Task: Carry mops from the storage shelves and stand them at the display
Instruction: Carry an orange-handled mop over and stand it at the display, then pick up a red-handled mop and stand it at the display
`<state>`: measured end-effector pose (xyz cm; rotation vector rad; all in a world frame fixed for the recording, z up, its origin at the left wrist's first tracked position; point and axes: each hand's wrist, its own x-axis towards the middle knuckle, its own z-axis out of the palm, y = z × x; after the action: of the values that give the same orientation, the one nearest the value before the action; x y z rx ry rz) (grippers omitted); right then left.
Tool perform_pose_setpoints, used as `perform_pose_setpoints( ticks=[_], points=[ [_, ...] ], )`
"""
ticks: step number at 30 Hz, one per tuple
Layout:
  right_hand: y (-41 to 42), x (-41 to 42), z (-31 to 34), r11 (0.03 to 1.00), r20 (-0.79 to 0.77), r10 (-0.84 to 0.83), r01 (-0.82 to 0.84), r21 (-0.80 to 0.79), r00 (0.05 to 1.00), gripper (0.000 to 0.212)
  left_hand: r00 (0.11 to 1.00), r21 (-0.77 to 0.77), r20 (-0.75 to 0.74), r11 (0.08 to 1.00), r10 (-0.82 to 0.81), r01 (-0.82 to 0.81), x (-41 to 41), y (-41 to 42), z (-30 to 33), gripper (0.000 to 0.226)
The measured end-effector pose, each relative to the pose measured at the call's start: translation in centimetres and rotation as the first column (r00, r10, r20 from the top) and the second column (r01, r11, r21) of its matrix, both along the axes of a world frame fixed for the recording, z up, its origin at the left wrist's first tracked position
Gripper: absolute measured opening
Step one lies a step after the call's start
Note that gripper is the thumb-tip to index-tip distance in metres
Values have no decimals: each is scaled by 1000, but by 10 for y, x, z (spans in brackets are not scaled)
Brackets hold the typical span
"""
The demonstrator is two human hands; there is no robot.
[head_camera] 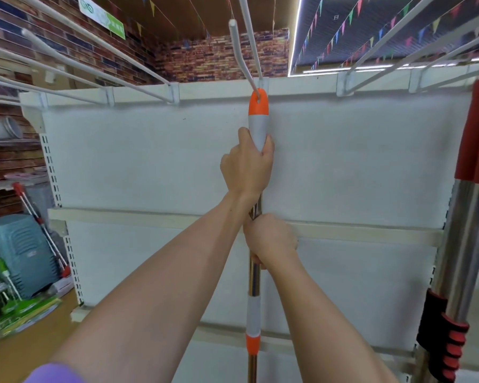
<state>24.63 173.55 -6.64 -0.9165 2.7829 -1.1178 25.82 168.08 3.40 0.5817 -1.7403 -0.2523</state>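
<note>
An upright mop with a steel pole and a grey handle capped in orange (pixel 258 117) stands in front of a white display panel (pixel 150 156). The hole in its orange cap sits on a white hook rod (pixel 249 37) that sticks out from the top rail. My left hand (pixel 246 167) grips the grey handle just below the cap. Lower down, my right hand (pixel 270 239) grips the steel pole. The mop's head is out of view below.
Several more white hook rods (pixel 94 76) jut out overhead along the rail. A second mop with a red grip and steel pole (pixel 465 230) hangs close at the right edge. At the left are a teal bin (pixel 22 252), red-tipped poles and green packaged goods on the floor.
</note>
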Motion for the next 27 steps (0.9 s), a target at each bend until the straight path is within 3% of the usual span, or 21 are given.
perform_pose_setpoints(
  ticks=[6,17,23,27],
  points=[
    [-5,4,-3,998,73,14,-9,-62,997,76,1000,37,-5,999,-26,26,0,2,0,35],
    [5,7,1,998,101,39,-34,-44,994,60,995,56,81,997,-60,56,10,6,3,32],
    [10,20,7,999,130,-12,16,-31,992,57,918,163,290,959,-270,230,47,3,-10,39],
    [3,28,-2,976,90,-184,193,-97,979,63,878,305,295,908,-377,287,128,-29,-44,25]
  ],
)
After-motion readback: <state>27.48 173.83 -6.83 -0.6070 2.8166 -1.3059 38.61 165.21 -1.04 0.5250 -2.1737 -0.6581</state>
